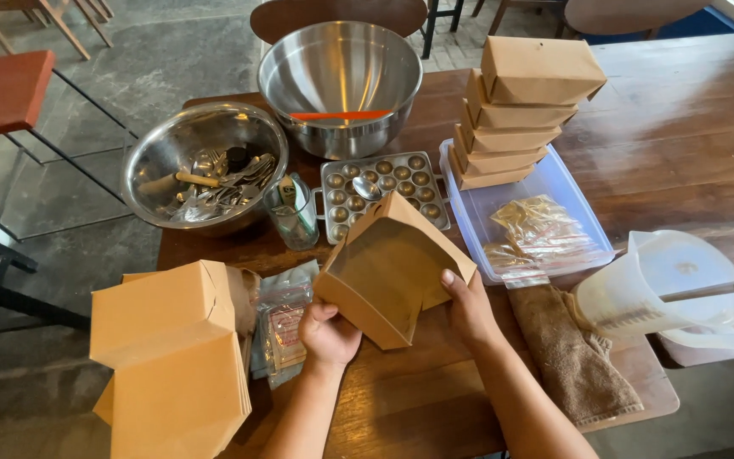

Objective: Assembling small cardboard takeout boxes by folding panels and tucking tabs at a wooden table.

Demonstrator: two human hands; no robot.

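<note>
Both hands grip an open brown cardboard box (388,268), tilted so its hollow faces the wearer: the left hand (329,333) clamped under its lower corner, the right hand (467,308) pinching a side flap. Left of the box lie flat box blanks (172,357), behind it a dimpled metal tray (381,191), and to its right, folded boxes (516,110) stacked on the worktop (681,127).
</note>
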